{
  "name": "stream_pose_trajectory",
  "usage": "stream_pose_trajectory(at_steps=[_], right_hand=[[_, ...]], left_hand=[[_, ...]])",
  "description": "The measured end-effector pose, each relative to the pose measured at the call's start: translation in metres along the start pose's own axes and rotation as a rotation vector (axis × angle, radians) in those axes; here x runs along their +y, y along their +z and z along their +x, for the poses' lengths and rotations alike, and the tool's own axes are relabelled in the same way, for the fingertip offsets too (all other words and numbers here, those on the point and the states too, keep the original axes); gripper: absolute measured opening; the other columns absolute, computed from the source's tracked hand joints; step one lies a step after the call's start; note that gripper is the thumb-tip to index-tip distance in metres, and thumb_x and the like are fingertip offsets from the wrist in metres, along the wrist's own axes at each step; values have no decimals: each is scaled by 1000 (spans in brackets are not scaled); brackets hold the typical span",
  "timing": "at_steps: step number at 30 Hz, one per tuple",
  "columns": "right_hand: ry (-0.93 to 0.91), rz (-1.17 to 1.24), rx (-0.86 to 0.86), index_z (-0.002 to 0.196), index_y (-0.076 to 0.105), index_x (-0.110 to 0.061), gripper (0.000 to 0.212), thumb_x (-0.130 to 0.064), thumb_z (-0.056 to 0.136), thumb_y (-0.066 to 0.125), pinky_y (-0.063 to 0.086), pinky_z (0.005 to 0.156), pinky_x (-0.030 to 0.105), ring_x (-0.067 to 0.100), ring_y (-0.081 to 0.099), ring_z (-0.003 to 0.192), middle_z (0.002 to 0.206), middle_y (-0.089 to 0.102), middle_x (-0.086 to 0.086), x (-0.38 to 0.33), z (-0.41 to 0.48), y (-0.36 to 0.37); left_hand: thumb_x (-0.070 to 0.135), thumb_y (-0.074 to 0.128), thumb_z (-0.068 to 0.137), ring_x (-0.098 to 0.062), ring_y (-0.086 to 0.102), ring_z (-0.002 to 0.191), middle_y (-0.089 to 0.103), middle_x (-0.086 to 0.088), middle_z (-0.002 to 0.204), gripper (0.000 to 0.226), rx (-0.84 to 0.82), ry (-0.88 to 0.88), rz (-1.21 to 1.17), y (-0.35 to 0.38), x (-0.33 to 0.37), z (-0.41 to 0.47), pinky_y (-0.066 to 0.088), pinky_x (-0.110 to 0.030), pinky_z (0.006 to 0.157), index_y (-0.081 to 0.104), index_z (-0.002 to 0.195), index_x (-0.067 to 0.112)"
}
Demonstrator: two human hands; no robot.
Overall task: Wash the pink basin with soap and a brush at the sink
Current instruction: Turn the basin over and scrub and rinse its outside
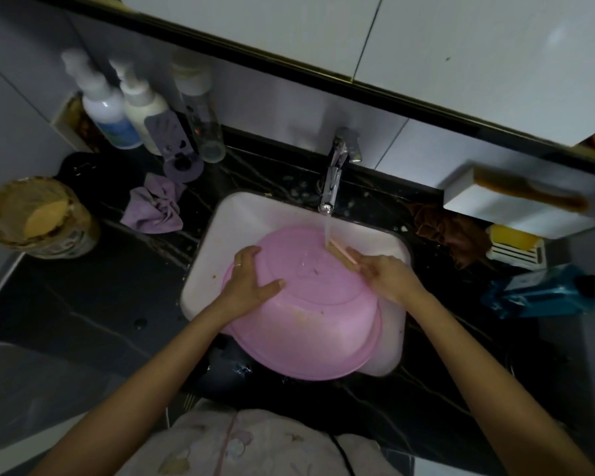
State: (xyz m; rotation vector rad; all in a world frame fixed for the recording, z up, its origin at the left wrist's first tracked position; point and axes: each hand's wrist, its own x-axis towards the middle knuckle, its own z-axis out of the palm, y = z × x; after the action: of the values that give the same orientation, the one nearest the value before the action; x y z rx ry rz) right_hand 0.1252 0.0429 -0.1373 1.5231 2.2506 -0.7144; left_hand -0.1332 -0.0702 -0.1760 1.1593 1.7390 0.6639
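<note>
1. The pink basin (310,321) lies upside down in the white sink (234,214), under both hands.
2. The left hand (251,280) rests flat on the basin's upturned bottom, fingers straight and spread.
3. The right hand (385,276) grips a brush (342,256), which touches the basin's far side just beyond its fingers.
4. Water (327,228) runs from the tap (334,176), beyond the right hand, onto the brush.
5. A purple cloth (155,207) lies beyond and left of the left hand; a brown cloth (447,231) lies right of the right hand.
</note>
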Motion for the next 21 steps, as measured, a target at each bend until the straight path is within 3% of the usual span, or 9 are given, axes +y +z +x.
stream_pose_trajectory(at_steps=[4,6,8,10,12,13,15,18,21], right_hand=[[-114,140,-72,138,38,-47,44,-34,96,39,46,89,32,23,59,108,129,60,0,-35,-19,5],[-201,193,-145,137,41,-47,44,-32,96,43,46,87,31,18,61,101,122,63,-4,-48,-30,7],[-156,246,-191,137,40,-48,44,-32,97,44,46,91,32,16,59,106,125,61,-7,-33,-41,-1],[-3,294,-155,138,38,-47,42,-36,98,41,43,98,33,20,54,120,137,52,-8,-8,-51,-6],[242,346,-29,143,33,-43,47,-48,97,39,42,97,36,27,51,123,140,51,1,11,-61,-4],[363,419,39,144,34,-35,53,-50,94,42,43,92,36,29,54,119,135,54,7,15,-63,0],[569,607,146,130,52,-18,50,-46,89,53,47,82,33,30,61,104,119,63,10,20,-70,20],[755,674,149,110,66,-12,36,-38,90,52,49,68,29,29,64,87,101,68,13,13,-78,47],[807,680,101,122,55,-10,42,-40,94,46,47,84,35,35,59,108,121,60,18,-5,-75,70]], left_hand=[[75,42,49,-22,27,136,19,-7,148,116,5,23,131,1,-1,3,20,-33,113,19,144,13],[77,35,49,-19,19,142,14,-1,154,115,-12,-10,273,-3,-1,4,11,-45,116,17,147,20],[76,28,50,-12,2,145,7,4,157,110,-69,24,420,-4,3,7,-5,-43,115,17,148,27],[73,23,53,-8,-3,145,7,7,158,102,-136,121,536,-7,11,10,-10,-38,114,23,147,32],[69,17,54,-7,2,145,11,6,158,101,-231,217,628,-6,23,19,-8,-36,116,25,147,31],[67,14,55,-7,4,145,13,6,158,101,-284,259,679,-4,29,24,-5,-37,116,24,148,29],[65,10,62,-8,7,145,13,5,158,96,-387,368,779,12,41,34,-2,-38,117,21,149,26],[53,25,88,-9,5,146,9,3,159,71,-544,508,822,46,57,51,0,-35,117,15,150,21],[42,29,96,-14,10,145,13,0,158,59,-574,652,845,85,72,74,6,-35,117,19,150,20]])
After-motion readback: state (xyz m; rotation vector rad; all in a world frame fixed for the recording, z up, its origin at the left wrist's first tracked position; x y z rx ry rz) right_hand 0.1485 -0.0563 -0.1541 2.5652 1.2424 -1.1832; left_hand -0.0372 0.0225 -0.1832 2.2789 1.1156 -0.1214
